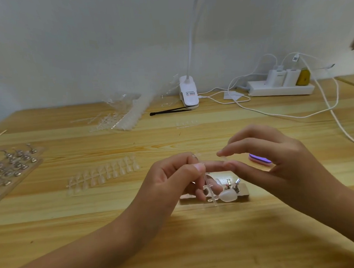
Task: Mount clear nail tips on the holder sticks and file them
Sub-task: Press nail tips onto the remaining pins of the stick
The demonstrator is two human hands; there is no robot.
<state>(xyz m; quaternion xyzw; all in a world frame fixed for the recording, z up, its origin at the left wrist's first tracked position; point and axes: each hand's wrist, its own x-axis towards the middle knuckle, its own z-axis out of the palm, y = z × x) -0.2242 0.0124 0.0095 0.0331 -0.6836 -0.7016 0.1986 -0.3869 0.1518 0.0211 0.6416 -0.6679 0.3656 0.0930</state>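
Observation:
My left hand (178, 174) pinches a clear plastic strip of nail tips (210, 190) between thumb and fingers; one frosted nail tip (228, 195) hangs at its lower end. My right hand (270, 156) pinches a small clear nail tip (224, 158) between thumb and forefinger, close to my left fingertips. Under both hands lies a small clear holder base (242, 191) with metal holder sticks (233, 185) standing on it. A purple and pink nail file block (260, 160) lies behind my right hand.
A full strip of clear nail tips (105, 173) lies left of centre on the wooden table (176, 235). Larger holder boards with several metal sticks (9, 165) sit at far left. Bags of tips (126, 113), a clip lamp (188, 92), power strip (279, 88) and cables (293, 114) line the back.

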